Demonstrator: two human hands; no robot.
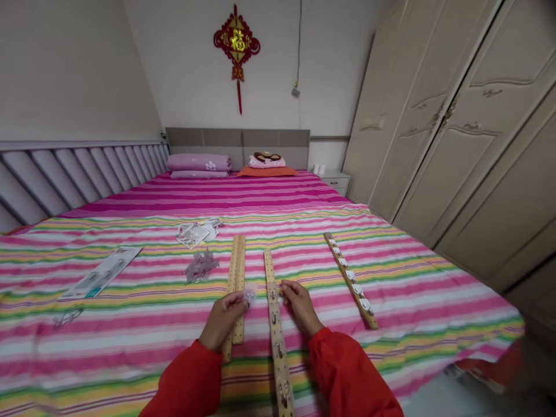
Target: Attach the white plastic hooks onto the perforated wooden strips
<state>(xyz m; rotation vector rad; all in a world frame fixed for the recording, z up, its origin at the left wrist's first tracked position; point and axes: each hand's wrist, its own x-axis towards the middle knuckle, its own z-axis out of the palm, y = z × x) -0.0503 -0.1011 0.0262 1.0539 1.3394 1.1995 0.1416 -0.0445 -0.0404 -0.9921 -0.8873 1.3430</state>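
Pegboard strip (277,353), between left hand (222,320), right hand (300,307)

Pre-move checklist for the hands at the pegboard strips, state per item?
1. Left hand grip on small clear piece: ok, pinched in the fingers.
2. Right hand contact with middle pegboard strip: cannot tell, fingers right at its edge.
3. Metal hooks on that strip: ok, fitted along it.
4. Strip lying flat on striped quilt: ok.
5. Strip with white knobs: ok, apart from both hands.
6. Clear plastic packet: ok, lying apart from the hands.
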